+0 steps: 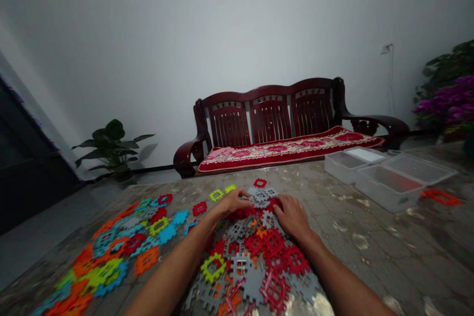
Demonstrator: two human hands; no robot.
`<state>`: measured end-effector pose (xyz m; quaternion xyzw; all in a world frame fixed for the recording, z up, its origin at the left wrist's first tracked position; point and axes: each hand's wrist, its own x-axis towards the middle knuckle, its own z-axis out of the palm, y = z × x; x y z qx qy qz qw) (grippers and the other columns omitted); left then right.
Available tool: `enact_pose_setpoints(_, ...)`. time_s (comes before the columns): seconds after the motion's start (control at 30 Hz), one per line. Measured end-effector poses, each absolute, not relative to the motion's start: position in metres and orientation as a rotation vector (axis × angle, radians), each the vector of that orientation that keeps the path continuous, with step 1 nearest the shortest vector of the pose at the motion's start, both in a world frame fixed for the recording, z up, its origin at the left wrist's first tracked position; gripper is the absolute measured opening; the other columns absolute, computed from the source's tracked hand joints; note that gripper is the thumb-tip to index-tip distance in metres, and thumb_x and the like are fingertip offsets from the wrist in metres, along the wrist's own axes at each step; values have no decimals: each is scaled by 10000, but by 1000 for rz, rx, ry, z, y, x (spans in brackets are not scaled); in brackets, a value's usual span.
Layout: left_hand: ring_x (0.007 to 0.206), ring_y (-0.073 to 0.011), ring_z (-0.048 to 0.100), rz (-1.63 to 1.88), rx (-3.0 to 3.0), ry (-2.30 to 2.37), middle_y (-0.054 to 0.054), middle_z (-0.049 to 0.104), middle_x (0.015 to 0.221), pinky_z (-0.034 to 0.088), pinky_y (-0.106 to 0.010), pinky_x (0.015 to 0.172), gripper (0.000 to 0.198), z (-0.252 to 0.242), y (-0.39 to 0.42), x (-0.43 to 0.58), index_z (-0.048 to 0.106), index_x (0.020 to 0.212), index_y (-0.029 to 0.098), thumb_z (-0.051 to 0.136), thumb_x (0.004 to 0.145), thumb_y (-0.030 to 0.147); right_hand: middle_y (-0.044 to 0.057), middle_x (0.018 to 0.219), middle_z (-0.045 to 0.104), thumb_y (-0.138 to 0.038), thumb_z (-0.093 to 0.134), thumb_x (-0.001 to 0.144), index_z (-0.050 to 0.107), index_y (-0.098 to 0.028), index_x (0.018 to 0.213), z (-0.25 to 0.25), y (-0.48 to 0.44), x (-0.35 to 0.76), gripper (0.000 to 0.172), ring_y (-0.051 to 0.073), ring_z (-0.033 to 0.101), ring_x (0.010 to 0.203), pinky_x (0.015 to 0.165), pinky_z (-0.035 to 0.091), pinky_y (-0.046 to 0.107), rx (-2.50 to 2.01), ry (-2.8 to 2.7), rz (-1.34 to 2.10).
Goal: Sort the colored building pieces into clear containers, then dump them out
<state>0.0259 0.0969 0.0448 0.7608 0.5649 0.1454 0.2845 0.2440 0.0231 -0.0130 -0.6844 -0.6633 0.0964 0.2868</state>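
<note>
A pile of red and grey notched plastic pieces (254, 281) lies on the patterned table (355, 242) between my forearms. My left hand (234, 202) rests at the far left side of this pile, fingers bent over red pieces. On the pile's far right side is my right hand (292, 215), its fingers curved against red and grey pieces. Between the two hands sit light grey pieces (259, 196). Whether either hand grips a piece is too small and blurred to tell. A lime green piece (213, 267) lies on the pile's near left.
Orange, blue, green and red pieces (107, 252) spread over the table's left side. Clear plastic boxes (392, 187) stand at the back right, near an orange piece (442, 197). Beyond the table is a wooden bench (270, 123), with plants on both sides.
</note>
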Motion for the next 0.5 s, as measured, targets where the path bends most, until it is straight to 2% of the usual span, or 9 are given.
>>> enact_pose_setpoints(0.1,1027,-279,668,380,2087,1535,-50,740,1055,495,-309,879,481,48,88,22,722,1049,193,838,586,249,105,1276,688,-302,458,957,690,-193,1206,-12,22,244,357,261,584,1199,1024,362,346,-1838,-1781,251)
enact_pose_setpoints(0.2,1060,-286,653,395,2103,1572,-52,733,1064,472,-317,914,454,44,82,26,718,1023,224,808,580,181,109,1287,685,-296,452,956,681,-185,1230,-12,21,244,374,259,584,1205,1024,364,342,-1851,-1794,234)
enact_pose_setpoints(0.37,861,-213,678,506,2024,1589,-13,719,878,492,-258,749,350,34,81,33,681,963,195,734,625,124,110,1277,690,-288,440,946,693,-190,1214,-13,23,246,381,262,590,1192,1021,375,352,-1840,-1808,239)
enact_pose_setpoints(0.5,688,-149,662,638,1937,1515,1,704,776,491,-216,620,241,33,78,25,675,969,151,607,740,120,87,1326,673,-175,467,861,669,-204,1266,-18,26,248,454,243,571,1230,1062,349,336,-1839,-1811,237)
